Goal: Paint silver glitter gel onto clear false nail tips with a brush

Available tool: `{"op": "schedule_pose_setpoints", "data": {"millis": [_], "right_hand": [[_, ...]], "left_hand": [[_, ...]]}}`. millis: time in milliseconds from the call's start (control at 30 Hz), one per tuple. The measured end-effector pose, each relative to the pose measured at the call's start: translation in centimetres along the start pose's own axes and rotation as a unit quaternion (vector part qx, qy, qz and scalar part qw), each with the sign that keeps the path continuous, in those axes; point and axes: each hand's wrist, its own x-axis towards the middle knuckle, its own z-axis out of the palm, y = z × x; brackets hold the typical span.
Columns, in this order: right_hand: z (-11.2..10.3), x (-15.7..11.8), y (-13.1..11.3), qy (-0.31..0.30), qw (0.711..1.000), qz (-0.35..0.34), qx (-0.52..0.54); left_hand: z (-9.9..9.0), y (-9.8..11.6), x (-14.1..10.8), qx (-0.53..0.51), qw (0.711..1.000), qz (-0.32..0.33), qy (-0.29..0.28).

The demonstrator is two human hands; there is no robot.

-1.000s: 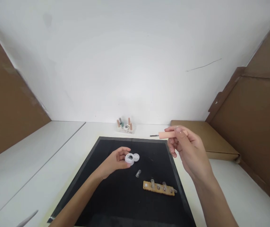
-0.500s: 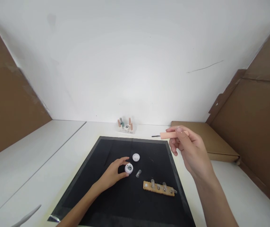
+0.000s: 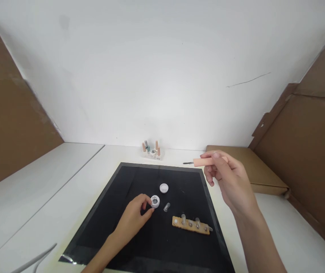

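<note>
My right hand [image 3: 230, 178], raised over the right side of the mat, grips the peach-coloured cap of a nail polish brush [image 3: 203, 162], its dark bristle tip pointing left. My left hand [image 3: 134, 214] is beside a small white jar [image 3: 155, 201] of silvery bits, with the thumb and bent index finger apart at its left edge. Behind the jar lies its white lid [image 3: 164, 188]. To the jar's right is a clear nail tip [image 3: 167, 207] on the mat. Nearer me on the right, a wavy tan display stand [image 3: 190, 224] carries several clear nail tips.
A black mat [image 3: 151, 242] covers the white table. At the back wall stands a clear holder [image 3: 153, 156] with several polish bottles. A cardboard box [image 3: 233, 167] lies at the back right. White tweezers [image 3: 37, 259] are at the lower left.
My left fingers have loosened from around the jar and drawn back to its left side, curling. The right hand holds the brush in nearly the same place.
</note>
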Motion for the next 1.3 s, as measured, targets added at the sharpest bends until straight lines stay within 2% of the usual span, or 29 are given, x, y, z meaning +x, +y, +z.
{"op": "schedule_pose_setpoints", "data": {"millis": [200,400,733,933,1133,1300], "right_hand": [[0.1,-0.2,0.0,-0.011,1.0,0.001,0.002],[0.1,-0.6,-0.2,-0.028,1.0,-0.001,0.005],[0.1,-1.4,-0.4,-0.049,0.999,-0.014,0.016],[0.2,-1.8,-0.5,-0.059,0.998,-0.018,0.023],[0.4,-2.3,-0.7,-0.066,0.997,-0.022,0.03],[0.1,-2.7,-1.0,-0.064,0.997,-0.029,0.028]], "left_hand": [[3.1,1.1,-2.0,0.041,0.998,-0.047,-0.02],[5.1,2.1,-2.4,0.093,0.993,-0.068,-0.02],[6.3,3.3,-1.8,0.144,0.986,-0.076,-0.015],[7.0,3.4,-1.5,0.145,0.985,-0.098,0.012],[6.9,3.2,-1.7,0.102,0.989,-0.096,0.036],[6.0,3.6,-2.2,0.013,0.995,-0.074,0.07]]}}
